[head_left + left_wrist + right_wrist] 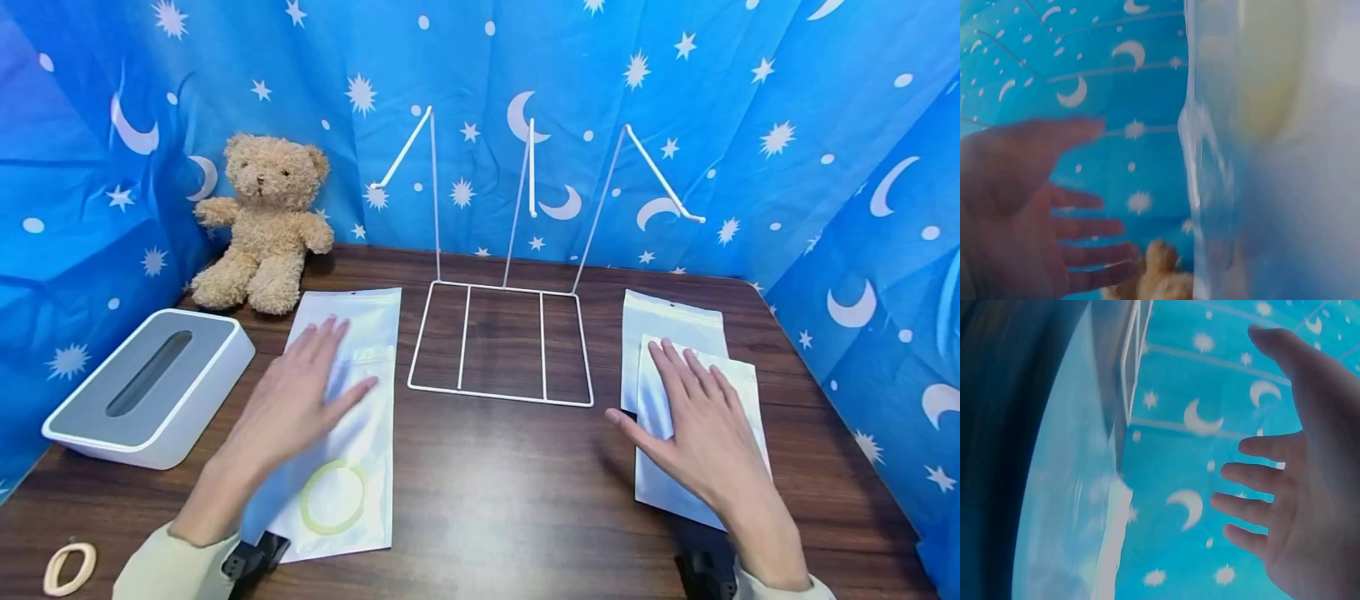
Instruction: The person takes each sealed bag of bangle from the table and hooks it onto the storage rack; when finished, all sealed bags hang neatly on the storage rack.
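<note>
My left hand [292,404] hovers palm down, fingers straight and spread, over two overlapping silvery zip pouches. The nearer pouch [375,467] shows a pale yellow-green ring [331,529] near its bottom; the farther pouch [367,321] reaches out from beneath it. In the left wrist view a gap separates the palm from the pouch surface [1322,200]. Over on the right, my right hand [705,442] is held the same way, palm down above another pair, a front pouch [663,483] lying over a back pouch [637,333]. Neither hand holds anything.
Between the pouch pairs stands a white wire rack [502,397] with three upright arms. A teddy bear [266,225] sits at the back left, behind a grey-topped tissue box [82,383]. A small beige loop [88,560] lies at the near left corner. A blue star-patterned curtain [480,75] surrounds the table.
</note>
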Available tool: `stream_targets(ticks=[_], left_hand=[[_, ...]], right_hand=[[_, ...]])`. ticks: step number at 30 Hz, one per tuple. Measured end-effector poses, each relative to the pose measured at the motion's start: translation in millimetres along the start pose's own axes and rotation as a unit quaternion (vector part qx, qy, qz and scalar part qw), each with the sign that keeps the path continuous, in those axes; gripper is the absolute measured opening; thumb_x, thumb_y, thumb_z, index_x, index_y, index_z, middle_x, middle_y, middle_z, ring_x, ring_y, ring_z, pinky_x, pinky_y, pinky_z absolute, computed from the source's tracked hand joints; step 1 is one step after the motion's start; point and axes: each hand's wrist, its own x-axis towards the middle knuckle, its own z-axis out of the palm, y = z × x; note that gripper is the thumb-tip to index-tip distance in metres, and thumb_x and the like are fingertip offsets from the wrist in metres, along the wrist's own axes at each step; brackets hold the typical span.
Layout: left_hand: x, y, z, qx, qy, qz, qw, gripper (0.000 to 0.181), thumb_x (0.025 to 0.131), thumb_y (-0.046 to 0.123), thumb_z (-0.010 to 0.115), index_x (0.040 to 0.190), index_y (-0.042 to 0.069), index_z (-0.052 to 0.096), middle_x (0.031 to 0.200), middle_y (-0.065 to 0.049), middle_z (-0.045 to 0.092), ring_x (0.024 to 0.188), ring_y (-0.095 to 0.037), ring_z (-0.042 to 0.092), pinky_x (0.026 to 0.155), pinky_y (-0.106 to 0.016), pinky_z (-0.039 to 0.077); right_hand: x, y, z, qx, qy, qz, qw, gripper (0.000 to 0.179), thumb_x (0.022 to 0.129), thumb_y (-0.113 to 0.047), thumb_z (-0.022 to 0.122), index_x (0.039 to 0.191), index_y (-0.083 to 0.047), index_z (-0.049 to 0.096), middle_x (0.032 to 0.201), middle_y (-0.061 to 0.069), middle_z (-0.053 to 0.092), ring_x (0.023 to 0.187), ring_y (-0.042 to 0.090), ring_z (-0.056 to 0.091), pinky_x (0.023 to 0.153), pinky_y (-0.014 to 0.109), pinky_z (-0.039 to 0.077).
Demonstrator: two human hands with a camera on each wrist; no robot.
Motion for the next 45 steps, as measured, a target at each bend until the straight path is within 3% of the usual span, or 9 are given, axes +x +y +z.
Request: stream_targets(ticks=[3,5,10,15,20,28,34,40,45], left_hand=[[-1.0,-10.4,-7.7,-0.008,0.042,-0.070,0.9966,0.075,0.096,0.045,0.058,0.148,-0.004,0.035,0.140,-0.031,0.043,0.123,-0.049,0.042,0.094,-0.067,0.037],[-4.0,-17.0,-11.6,-0.007,0.039,-0.126,0.9912,0.070,0.096,0.038,0.061,0.142,-0.010,0.039,0.127,-0.035,0.048,0.112,-0.052,0.047,0.086,-0.066,0.041],[-11.1,-28.8,-13.0,0.007,-0.064,-0.211,0.9753,0.089,0.092,0.050,0.061,0.138,-0.020,0.034,0.121,-0.043,0.045,0.107,-0.057,0.047,0.084,-0.066,0.042],[-12.4,-34.6,-9.9,-0.019,-0.139,-0.215,0.9665,0.119,0.079,0.068,0.067,0.147,-0.016,0.018,0.131,-0.045,0.036,0.115,-0.057,0.042,0.090,-0.067,0.039],[-13.9,-42.2,-6.4,-0.031,-0.146,-0.210,0.9664,0.128,0.069,0.066,0.077,0.147,-0.016,0.017,0.131,-0.046,0.035,0.115,-0.057,0.041,0.090,-0.067,0.039],[-12.8,-59.4,-0.9,-0.102,-0.142,-0.222,0.9591,0.125,0.065,0.062,0.083,0.143,-0.016,0.026,0.109,-0.033,0.054,0.094,-0.043,0.056,0.072,-0.052,0.049],[-13.4,-60.7,4.2,-0.149,-0.116,-0.257,0.9479,0.123,0.067,0.044,0.089,0.146,-0.013,0.014,0.098,-0.023,0.052,0.079,-0.031,0.054,0.063,-0.040,0.046],[-14.1,-60.6,2.6,-0.203,-0.056,-0.218,0.9529,0.100,0.077,0.014,0.084,0.145,-0.009,0.015,0.095,-0.022,0.056,0.075,-0.028,0.055,0.059,-0.035,0.044],[-12.4,-55.9,-0.8,-0.248,0.018,-0.175,0.9526,0.076,0.084,0.002,0.076,0.137,-0.004,0.021,0.104,-0.035,0.063,0.083,-0.037,0.065,0.058,-0.030,0.050]], right_hand=[[4.8,-11.3,0.7,0.023,0.005,-0.011,0.9997,0.099,0.085,-0.070,0.057,0.157,-0.013,0.022,0.156,0.017,0.029,0.142,0.039,0.025,0.117,0.053,0.007],[10.1,-18.8,3.2,0.037,0.011,-0.021,0.9991,0.098,0.084,-0.070,0.058,0.157,-0.013,0.023,0.155,0.017,0.032,0.141,0.038,0.029,0.115,0.055,0.016],[23.7,-28.0,16.4,0.074,-0.006,-0.028,0.9969,0.098,0.086,-0.069,0.058,0.155,-0.009,0.025,0.154,0.019,0.033,0.138,0.040,0.033,0.110,0.058,0.026],[33.5,-18.0,31.3,0.154,-0.075,-0.007,0.9852,0.095,0.090,-0.064,0.056,0.153,-0.001,0.025,0.155,0.022,0.029,0.139,0.041,0.030,0.109,0.060,0.028],[37.4,-5.9,42.6,0.211,-0.116,0.004,0.9704,0.093,0.090,-0.062,0.058,0.154,-0.004,0.025,0.155,0.018,0.030,0.141,0.038,0.029,0.109,0.059,0.028],[37.2,-0.7,61.9,0.192,-0.111,-0.020,0.9750,0.094,0.088,-0.058,0.063,0.154,-0.002,0.027,0.155,0.023,0.028,0.140,0.042,0.027,0.110,0.060,0.026],[34.4,-1.6,69.8,0.170,-0.099,-0.023,0.9803,0.093,0.088,-0.059,0.064,0.153,-0.001,0.030,0.154,0.026,0.029,0.140,0.044,0.026,0.109,0.062,0.024],[33.4,-2.0,71.8,0.164,-0.094,-0.028,0.9817,0.092,0.088,-0.060,0.062,0.153,-0.002,0.030,0.154,0.024,0.029,0.141,0.043,0.025,0.109,0.061,0.023],[34.4,-1.9,70.3,0.159,-0.094,-0.027,0.9825,0.092,0.089,-0.060,0.062,0.153,-0.003,0.029,0.155,0.023,0.029,0.141,0.042,0.025,0.109,0.061,0.023]])
